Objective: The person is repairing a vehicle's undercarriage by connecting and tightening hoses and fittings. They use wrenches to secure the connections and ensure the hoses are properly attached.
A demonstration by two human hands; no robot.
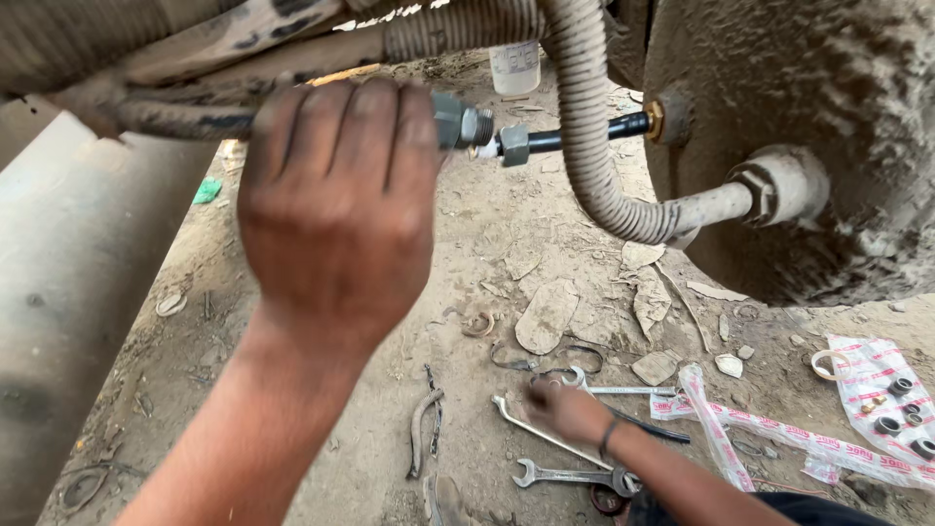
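While the left hand [336, 200] is raised beneath the vehicle's underside, its grease-darkened fingers are clenched around a mud-caked hose [175, 119], just behind a grey hexagonal metal fitting [461, 123] at the hose's end. That fitting faces a second, smaller hexagonal nut [513, 144] mounted on a thin black tube [584, 132]; the two stand just apart, not joined. The black tube runs right to a brass-coloured connector [654, 119] set in a large, dirt-crusted rounded metal housing [808, 117]. A ribbed, dust-coated corrugated hose [594, 146] hangs down in front of the black tube and curves right to a heavy plug-shaped port [779, 185] on the same housing.

Lower down, the right hand [567, 409] reaches to the earthen ground [321, 429], a dark band around its wrist. Its fingers touch tools lying there; whether they are clenched on one cannot be determined. A long silver open-ended spanner [545, 436] lies just beside this hand, and another silver spanner [570, 476] lies nearer the viewer. A bent pair of pliers [425, 429] rests to the left, well apart. To the right, clear plastic packets with red print [857, 390] hold small dark ring-shaped parts [901, 409]. Flat shards of dried mud [547, 314] are scattered between the tools and the housing.
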